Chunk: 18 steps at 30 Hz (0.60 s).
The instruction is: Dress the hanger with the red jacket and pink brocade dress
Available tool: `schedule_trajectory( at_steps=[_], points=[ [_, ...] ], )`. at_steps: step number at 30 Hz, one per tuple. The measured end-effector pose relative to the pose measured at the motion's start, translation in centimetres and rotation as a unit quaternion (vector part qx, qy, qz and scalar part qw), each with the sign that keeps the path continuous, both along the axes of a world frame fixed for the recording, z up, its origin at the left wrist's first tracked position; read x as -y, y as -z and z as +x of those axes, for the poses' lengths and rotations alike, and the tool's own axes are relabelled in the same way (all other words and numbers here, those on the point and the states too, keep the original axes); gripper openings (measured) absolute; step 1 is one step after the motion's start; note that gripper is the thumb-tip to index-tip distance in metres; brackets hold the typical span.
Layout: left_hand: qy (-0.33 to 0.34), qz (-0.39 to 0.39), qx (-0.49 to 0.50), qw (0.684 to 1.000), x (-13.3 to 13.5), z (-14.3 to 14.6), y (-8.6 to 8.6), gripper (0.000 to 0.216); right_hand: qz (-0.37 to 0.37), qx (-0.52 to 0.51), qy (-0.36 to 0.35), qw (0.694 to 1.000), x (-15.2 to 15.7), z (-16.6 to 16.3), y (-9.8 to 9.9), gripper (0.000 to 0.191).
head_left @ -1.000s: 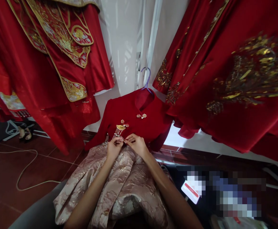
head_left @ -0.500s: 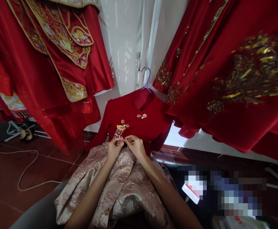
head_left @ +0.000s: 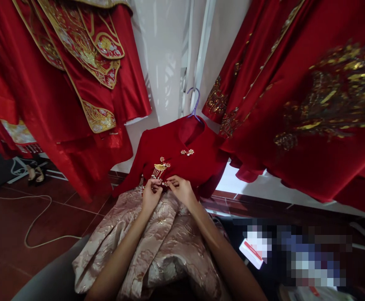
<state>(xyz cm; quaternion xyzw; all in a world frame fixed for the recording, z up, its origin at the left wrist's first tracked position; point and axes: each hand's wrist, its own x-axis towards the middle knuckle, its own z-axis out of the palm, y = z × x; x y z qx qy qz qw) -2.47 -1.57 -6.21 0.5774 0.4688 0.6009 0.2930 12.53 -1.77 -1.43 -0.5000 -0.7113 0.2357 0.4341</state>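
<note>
Two bare hands are handling a beaded clasp on a red top.
Right hand: thumb and index finger are pinching the clasp's 3 o'clock end. Left hand: fingers are curling at its 9 o'clock end; whether they are gripping is too small to tell. Clasp is sitting between both hands, low on the top's front. From it, a gold fan-shaped ornament is hanging at 11 o'clock, a flower clasp is sitting at 1 o'clock, and pink brocade fabric is spreading at 6 o'clock.
</note>
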Motion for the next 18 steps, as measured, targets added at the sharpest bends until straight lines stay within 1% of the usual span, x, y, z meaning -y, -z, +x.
schedule_trajectory(
  at_steps=[3,5,7,9,12,18],
  points=[
    [-0.016,0.019,-0.014,1.000,0.3,0.1,-0.1,0.020,0.020,0.017,0.043,0.999,0.1,1.4,-1.7,0.013],
    [-0.013,0.033,-0.050,0.998,0.6,0.1,-0.4,0.018,0.031,0.025,0.072,0.997,0.4,2.3,-2.6,0.013],
    [-0.018,0.045,-0.095,0.994,1.0,0.1,-0.8,0.018,0.018,0.033,0.078,0.996,0.5,3.0,-3.0,0.012],
    [-0.024,0.054,-0.135,0.989,1.4,0.1,-1.1,0.020,-0.011,0.047,0.054,0.997,0.5,3.1,-2.8,0.010],
    [-0.020,0.063,-0.160,0.985,1.6,0.0,-1.3,0.018,-0.050,0.057,0.009,0.997,0.2,2.6,-1.8,0.007],
    [-0.015,0.072,-0.151,0.986,1.3,-0.1,-1.2,0.014,-0.075,-0.016,-0.036,0.996,-0.6,1.2,0.3,0.012]
  ],
)
